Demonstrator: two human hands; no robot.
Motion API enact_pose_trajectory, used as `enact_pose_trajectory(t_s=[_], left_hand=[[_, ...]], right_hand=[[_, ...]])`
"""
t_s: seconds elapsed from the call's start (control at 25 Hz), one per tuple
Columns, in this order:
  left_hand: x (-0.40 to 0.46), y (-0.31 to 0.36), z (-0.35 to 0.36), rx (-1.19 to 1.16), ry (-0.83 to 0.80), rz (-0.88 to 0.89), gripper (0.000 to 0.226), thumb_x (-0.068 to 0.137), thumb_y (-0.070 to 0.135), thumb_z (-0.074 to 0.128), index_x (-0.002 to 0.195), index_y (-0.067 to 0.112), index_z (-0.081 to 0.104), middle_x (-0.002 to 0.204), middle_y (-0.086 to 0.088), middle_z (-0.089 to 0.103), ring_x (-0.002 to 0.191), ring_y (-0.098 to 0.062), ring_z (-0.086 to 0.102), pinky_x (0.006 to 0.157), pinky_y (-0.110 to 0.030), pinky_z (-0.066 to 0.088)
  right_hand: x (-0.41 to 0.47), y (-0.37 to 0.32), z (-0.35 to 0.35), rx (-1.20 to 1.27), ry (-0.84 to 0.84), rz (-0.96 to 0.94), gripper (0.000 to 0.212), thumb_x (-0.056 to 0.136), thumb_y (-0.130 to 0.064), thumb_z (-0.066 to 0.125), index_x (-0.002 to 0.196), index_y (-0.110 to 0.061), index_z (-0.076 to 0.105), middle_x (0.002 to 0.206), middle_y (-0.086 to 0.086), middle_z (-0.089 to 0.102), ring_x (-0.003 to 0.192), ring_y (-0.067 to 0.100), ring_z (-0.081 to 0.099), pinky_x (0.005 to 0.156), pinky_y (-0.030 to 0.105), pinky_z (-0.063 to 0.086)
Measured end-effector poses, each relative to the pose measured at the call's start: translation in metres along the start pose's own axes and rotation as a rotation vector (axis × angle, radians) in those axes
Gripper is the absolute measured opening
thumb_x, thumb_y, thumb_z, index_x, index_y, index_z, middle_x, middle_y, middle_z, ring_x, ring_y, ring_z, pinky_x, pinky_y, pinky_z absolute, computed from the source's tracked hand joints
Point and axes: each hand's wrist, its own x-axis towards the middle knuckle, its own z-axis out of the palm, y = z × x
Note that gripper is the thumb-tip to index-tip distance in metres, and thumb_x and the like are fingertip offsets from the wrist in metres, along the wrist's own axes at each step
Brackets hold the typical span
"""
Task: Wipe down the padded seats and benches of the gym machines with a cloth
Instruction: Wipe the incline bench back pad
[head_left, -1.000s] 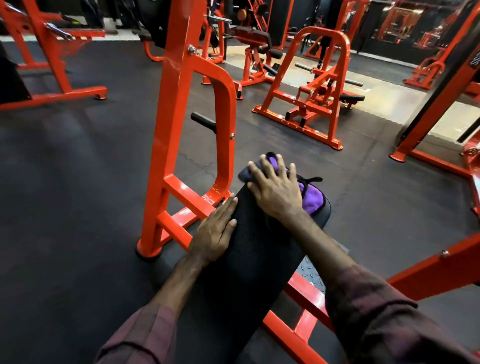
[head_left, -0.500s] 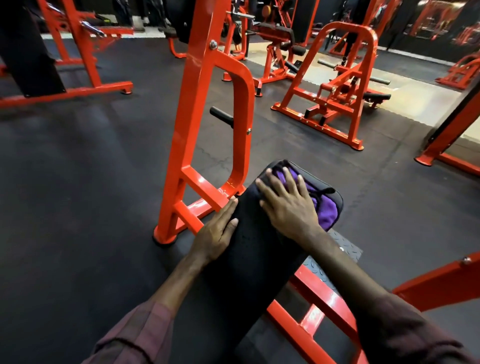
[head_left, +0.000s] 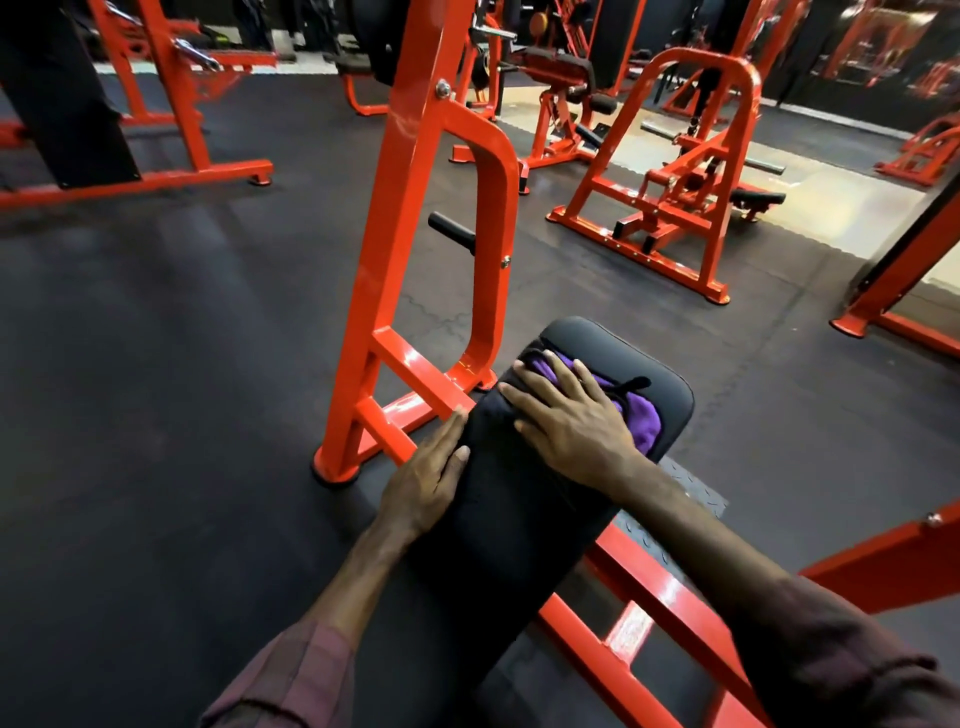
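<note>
**A:** Where is the cloth?

**B:** The purple cloth (head_left: 641, 418) lies on the black bench pad (head_left: 519, 519), near its far end. My right hand (head_left: 574, 421) lies flat on top of it, fingers straight and spread, gripping nothing. I press with the palm so the cloth drags across the padding instead of bunching up.

**A:** And the other hand?

**B:** My left hand (head_left: 428, 480) rests on the pad's left edge, just beside the orange upright frame (head_left: 415, 249). Its fingers are straight too and hold nothing. I judge it is there to steady me as I lean over the bench.

**A:** How much is left?

**B:** The rounded far tip of the pad shows bare beyond the cloth, so I reckon that end needs a pass. I cannot tell whether the near part is clean; nothing shows on the dark surface.

**A:** Any risk?

**B:** A black strap or trim on the cloth sticks out toward the right. It might snag on the pad's edge.
</note>
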Motion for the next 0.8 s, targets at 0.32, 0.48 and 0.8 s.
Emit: enact_pose_trajectory(t_s=[0.32,0.48,0.8], left_hand=[[-0.007,-0.018,0.005,-0.023,0.043,-0.012,0.059,0.109,0.048,0.039,0.163,0.023,0.038,0.167,0.016,0.033,0.153,0.005,0.028,0.127,-0.025,0.025],[-0.020,-0.021,0.002,-0.002,0.035,-0.056,0.057,0.109,0.053,0.039,0.164,0.036,0.034,0.167,0.022,0.034,0.153,0.006,0.029,0.125,-0.026,0.027],[-0.042,-0.019,-0.002,0.053,0.084,-0.061,0.055,0.112,0.044,0.042,0.163,0.026,0.038,0.166,0.018,0.033,0.153,0.003,0.029,0.125,-0.017,0.019]], right_hand=[[-0.004,-0.040,0.006,0.047,0.033,0.015,0.051,0.108,-0.049,0.044,0.156,-0.031,0.048,0.165,-0.001,0.042,0.159,0.036,0.024,0.125,0.058,0.022],[0.000,-0.015,-0.008,0.000,0.034,0.196,0.054,0.108,-0.047,0.045,0.159,-0.028,0.044,0.168,0.001,0.037,0.159,0.037,0.022,0.127,0.059,0.019],[-0.064,-0.028,-0.012,0.003,0.088,0.014,0.054,0.110,-0.046,0.046,0.161,-0.028,0.042,0.169,0.000,0.035,0.160,0.031,0.022,0.127,0.056,0.023]])
